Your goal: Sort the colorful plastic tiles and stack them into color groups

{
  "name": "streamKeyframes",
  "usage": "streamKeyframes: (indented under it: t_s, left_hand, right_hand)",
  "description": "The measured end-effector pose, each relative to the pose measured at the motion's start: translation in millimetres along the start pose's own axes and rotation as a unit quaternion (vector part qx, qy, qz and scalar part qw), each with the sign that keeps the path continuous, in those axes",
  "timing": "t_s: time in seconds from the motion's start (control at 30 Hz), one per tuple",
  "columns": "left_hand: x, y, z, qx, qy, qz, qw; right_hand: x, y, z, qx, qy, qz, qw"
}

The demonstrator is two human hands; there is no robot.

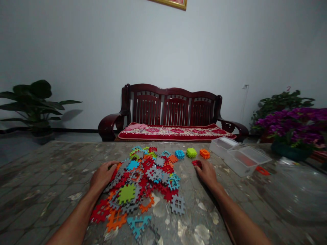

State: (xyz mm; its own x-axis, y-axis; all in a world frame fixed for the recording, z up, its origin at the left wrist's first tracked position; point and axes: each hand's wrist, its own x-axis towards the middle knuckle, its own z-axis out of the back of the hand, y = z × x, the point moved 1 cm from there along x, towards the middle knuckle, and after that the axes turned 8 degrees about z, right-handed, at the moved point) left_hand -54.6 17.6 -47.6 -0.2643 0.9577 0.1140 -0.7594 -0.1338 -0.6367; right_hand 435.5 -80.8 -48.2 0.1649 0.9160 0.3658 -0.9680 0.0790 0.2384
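The right hand is curling its fingers around a red piece, apparently grouping by colour; blue, green and orange stacks are sitting just beyond. The left hand is resting at the mixed heap's edge, its grip hidden. The next move is probably calling for a gentle, level release.

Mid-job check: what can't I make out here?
Head view throughout:
Pile: lower pieces covered by upper ones.
Red piece: right hand partly hides it; held or merely touched, unclear.
Left hand: grip hidden by the hand itself.
Wall picture: cut off by top edge.
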Motion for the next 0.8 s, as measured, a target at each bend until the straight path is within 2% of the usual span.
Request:
streamKeyframes:
  t_s: [0.17, 0.27, 0.8]
  left_hand:
    - [3.4, 5.6, -2.4, 0.001, 0.003, -0.02, 1.0]
    - [4.7, 8.1, -3.2, 0.001, 0.001, -0.025, 1.0]
    - [6.1, 9.1, -3.2, 0.01, -0.002, -0.018, 1.0]
  right_hand:
    - [-0.4, -34.3, 9.2, -0.036, -0.004, -0.076, 0.996]
    - [0.3, -44.6, 10.9, -0.048, -0.005, -0.097, 0.994]
    - [-1.4, -46.0, 22.0, -0.092, 0.026, -0.139, 0.986]
